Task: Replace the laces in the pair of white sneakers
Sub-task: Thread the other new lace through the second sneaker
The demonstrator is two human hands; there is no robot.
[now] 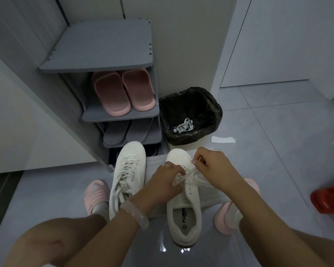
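Observation:
Two white sneakers stand on the grey floor in front of me. The left sneaker [127, 174] is fully laced and nobody touches it. Over the right sneaker [183, 214], my left hand [164, 182] grips the white lace [187, 176] at the eyelets. My right hand [214, 166] pinches the same lace near the toe end. The lace runs between both hands across the shoe's tongue. Part of the lacing is hidden under my fingers.
A black-lined bin [189, 114] behind the right sneaker holds a bundle of white laces [184, 126]. A grey shoe rack [112, 78] at the left carries pink slippers [123, 91]. A paper strip [223, 140] lies on the floor. A red object [328, 199] sits at the right.

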